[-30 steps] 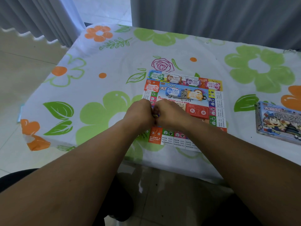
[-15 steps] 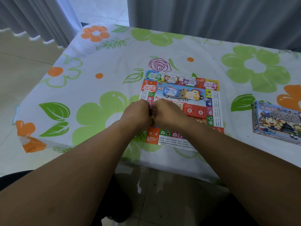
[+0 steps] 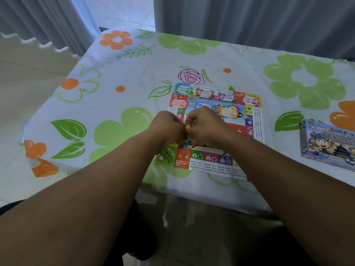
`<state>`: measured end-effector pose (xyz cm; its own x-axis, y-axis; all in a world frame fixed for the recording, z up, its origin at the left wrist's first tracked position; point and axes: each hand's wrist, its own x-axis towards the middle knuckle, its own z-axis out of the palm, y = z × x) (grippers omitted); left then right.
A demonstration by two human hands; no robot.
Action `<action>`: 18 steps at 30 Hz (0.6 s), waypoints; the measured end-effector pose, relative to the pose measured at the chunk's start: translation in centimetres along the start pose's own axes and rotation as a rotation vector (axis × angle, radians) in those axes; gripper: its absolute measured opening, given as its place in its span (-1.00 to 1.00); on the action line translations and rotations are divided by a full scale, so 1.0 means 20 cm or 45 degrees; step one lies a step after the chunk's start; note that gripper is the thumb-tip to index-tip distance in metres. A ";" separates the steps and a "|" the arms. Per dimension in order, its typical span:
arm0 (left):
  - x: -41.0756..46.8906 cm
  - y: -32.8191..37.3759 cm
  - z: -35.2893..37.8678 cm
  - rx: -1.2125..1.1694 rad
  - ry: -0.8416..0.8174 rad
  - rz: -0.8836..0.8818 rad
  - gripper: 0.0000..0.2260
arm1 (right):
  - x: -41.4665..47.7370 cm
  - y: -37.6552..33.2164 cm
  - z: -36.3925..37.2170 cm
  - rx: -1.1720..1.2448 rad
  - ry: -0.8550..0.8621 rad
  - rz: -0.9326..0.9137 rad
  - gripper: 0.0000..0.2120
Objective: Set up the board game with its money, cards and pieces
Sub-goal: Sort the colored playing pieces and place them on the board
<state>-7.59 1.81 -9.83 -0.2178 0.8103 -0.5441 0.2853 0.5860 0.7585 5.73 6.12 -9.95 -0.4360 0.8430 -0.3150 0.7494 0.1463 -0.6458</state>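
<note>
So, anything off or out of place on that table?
Nothing stands out. The board lies flat near the table's front edge, money stacks line its far side, box sits apart at right. The left hand and right hand pinch a small yellow piece over the board.

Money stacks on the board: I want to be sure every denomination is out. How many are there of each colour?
green stack: 1
brown stack: 1
purple stack: 1
pink stack: 1
red stack: 1
blue stack: 1, partly behind the right hand
orange stack: 1
Total: 7
</note>
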 end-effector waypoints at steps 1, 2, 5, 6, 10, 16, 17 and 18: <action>0.00 0.01 -0.01 -0.081 -0.016 -0.035 -0.83 | 0.00 -0.01 -0.01 0.012 0.010 -0.004 -0.88; -0.01 0.02 -0.01 -0.158 -0.032 -0.063 -0.84 | 0.00 -0.02 -0.02 0.018 0.020 -0.015 -0.88; -0.04 0.06 -0.02 -0.493 -0.099 -0.161 -0.85 | 0.00 -0.06 -0.04 0.004 0.042 -0.041 -0.88; -0.06 0.07 -0.03 -0.626 -0.123 -0.195 -0.82 | 0.00 -0.07 -0.04 -0.015 0.052 -0.055 -0.88; -0.08 0.08 -0.03 -0.916 -0.140 -0.265 -0.85 | -0.01 -0.12 -0.06 -0.083 0.077 -0.140 -0.91; -0.04 0.04 -0.03 -0.965 -0.195 -0.309 -0.75 | -0.02 -0.19 -0.08 -0.056 -0.033 -0.227 -0.94; -0.03 0.04 -0.03 -0.985 -0.201 -0.314 -0.75 | -0.03 -0.20 -0.09 -0.019 -0.057 -0.229 -0.91; -0.03 0.04 -0.03 -0.995 -0.211 -0.327 -0.75 | -0.03 -0.20 -0.10 0.041 -0.082 -0.214 -0.89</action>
<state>-7.76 1.71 -8.71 -0.0301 0.6793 -0.7332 -0.4968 0.6264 0.6007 4.01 6.15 -5.73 -0.5855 0.7731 -0.2439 0.6475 0.2650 -0.7145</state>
